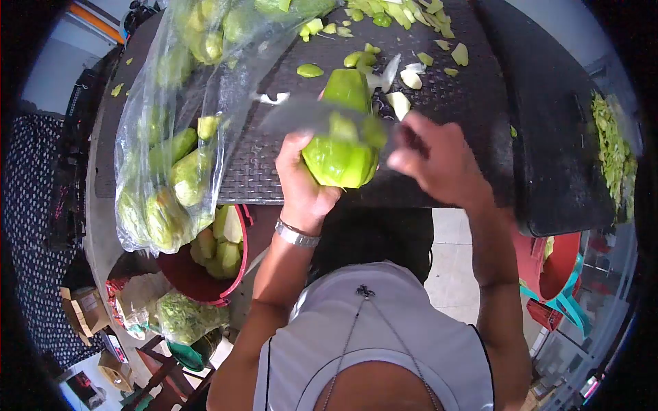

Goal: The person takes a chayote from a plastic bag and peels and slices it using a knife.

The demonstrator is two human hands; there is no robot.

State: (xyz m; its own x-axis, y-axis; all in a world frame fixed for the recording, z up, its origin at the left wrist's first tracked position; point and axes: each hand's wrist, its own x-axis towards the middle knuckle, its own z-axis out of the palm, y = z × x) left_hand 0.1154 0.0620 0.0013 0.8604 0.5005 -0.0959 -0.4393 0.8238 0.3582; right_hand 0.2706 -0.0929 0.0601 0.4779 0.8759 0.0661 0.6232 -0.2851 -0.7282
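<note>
My left hand (305, 181) grips a large, long green fruit (340, 164) from the left side. Flat cut facets show along its surface; I cannot tell its exact kind. A knife (291, 113), its broad blade smeared by motion, lies across the upper middle of the fruit. The fingers of my right hand (439, 157) are closed at the knife's right end, where the handle is mostly hidden. Beyond the fruit, cut green and white pieces (397, 104) are scattered on the dark woven tabletop (473, 123).
At left, a clear plastic bag (233, 137) of green fruits hangs over the table edge. Below it stands a red bucket (240, 270) with peeled pieces. More peelings (404, 10) lie at the back. A black board (562, 171) and another red bucket (558, 270) are at right.
</note>
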